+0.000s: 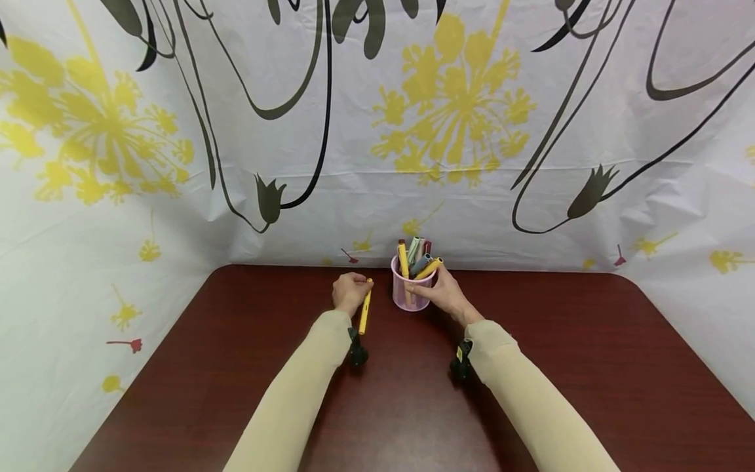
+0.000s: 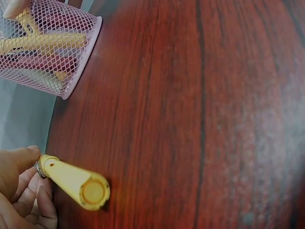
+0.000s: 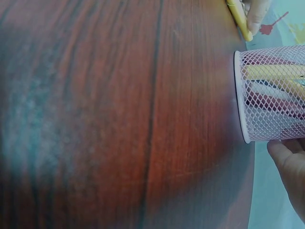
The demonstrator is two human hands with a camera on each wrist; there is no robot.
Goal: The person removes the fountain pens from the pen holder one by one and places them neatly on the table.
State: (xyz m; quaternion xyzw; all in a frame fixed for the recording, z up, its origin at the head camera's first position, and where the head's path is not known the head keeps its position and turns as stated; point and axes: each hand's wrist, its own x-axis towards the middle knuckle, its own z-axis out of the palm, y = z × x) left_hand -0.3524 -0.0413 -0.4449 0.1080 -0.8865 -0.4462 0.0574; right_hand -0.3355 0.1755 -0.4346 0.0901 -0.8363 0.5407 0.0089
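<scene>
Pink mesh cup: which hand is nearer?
Right. The right hand holds the pink mesh cup from the right; the left hand is apart, to its left, pinching a yellow marker.

Pens (image 1: 404,260) in cup (image 1: 411,300), one pen (image 1: 365,311) — to left

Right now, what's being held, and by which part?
Left hand pinches a yellow marker by its far end in the head view; right hand grips the pink mesh cup by its side wall.

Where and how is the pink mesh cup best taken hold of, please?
Grip the pink mesh cup round its side wall, below the rim, probably from the right: it stands upright, markers poke from its mouth, and the left hand holds a yellow marker on its left.
</scene>
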